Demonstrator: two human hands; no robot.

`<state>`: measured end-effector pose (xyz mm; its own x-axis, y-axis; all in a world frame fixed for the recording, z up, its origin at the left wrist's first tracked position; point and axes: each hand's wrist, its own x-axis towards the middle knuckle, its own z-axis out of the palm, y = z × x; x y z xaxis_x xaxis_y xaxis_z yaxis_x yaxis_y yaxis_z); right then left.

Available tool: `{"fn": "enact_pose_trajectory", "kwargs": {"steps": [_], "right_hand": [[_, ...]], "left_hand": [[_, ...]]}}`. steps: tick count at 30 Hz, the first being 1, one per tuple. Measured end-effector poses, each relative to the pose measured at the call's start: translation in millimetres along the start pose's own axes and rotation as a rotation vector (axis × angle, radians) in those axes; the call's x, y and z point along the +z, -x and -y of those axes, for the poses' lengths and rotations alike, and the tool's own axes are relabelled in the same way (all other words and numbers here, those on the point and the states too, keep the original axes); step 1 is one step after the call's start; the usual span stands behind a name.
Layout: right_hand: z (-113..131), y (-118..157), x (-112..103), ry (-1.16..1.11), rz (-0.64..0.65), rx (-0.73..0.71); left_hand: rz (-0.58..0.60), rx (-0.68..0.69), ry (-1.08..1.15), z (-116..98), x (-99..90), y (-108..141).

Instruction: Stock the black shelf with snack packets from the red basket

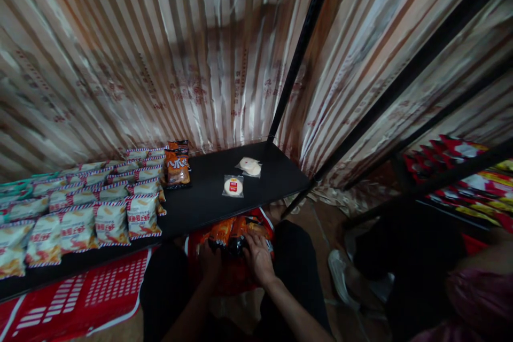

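Between my knees stands a red basket (pixel 232 284) holding several orange-and-black snack bags (pixel 221 232). My left hand (pixel 210 259) is at the left side of the basket, by the near edge of a bag; its fingers are in shadow and hard to make out. On the right, my right hand (pixel 258 256) lies over the bags with fingers stretched apart, touching the wrappers. One bag of the same orange-and-black kind (pixel 178 168) stands on the black shelf (pixel 200 206), beside the rows of white snack bags (pixel 143 215).
Two small clear packets, a round one (pixel 233 186) and a pale one (pixel 249 166), lie on the shelf. A red perforated basket (pixel 92 291) sits below left. Black posts (pixel 298 61) and a patterned curtain (pixel 224 64) stand behind. Another person's shoe (pixel 339 278) is at right.
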<state>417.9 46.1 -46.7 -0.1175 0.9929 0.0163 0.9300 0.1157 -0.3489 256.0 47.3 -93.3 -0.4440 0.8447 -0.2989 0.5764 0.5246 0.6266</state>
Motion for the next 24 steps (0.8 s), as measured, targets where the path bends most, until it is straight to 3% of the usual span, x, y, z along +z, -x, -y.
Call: {"fn": "enact_pose_trajectory", "kwargs": {"steps": [12, 24], "right_hand": [[-0.5, -0.8, 3.3, 0.026, 0.012, 0.025], [1.7, -0.5, -0.4, 0.017, 0.013, 0.036]], "left_hand": [[0.054, -0.062, -0.017, 0.5, -12.3, -17.2], [0.045, -0.081, 0.347, 12.5, -11.7, -26.5]]}}
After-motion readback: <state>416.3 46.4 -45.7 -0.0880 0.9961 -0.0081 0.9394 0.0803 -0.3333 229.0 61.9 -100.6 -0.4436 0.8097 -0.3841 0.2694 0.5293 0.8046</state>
